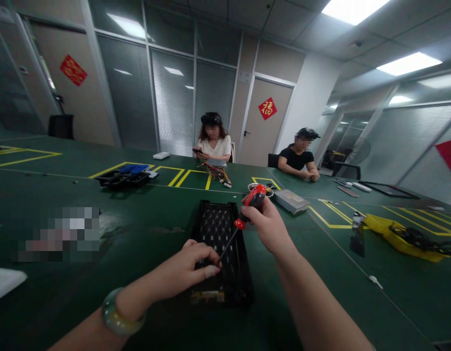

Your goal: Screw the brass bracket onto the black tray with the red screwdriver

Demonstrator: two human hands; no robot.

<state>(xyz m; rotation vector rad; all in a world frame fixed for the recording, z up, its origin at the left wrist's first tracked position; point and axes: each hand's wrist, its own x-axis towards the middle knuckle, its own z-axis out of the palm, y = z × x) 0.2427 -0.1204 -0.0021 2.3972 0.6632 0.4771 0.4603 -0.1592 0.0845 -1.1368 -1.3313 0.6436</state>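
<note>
A black perforated metal case (221, 229) lies on the green table (145, 204) in front of me. My right hand (269, 224) is closed round the red and black handle of a screwdriver (247, 207), whose shaft slants down to the left onto the case. My left hand (191, 270) rests on the case with fingers curled and pinched by the screwdriver's tip. A pale green bangle (118, 314) circles my left wrist.
A grey drive-like box (291, 201) and a small bowl (271, 191) sit beyond the case. Loose coloured cables (218, 173), a black and blue tray (125, 176) and a yellow tray with cables (408, 236) are around. Two people sit at the far side.
</note>
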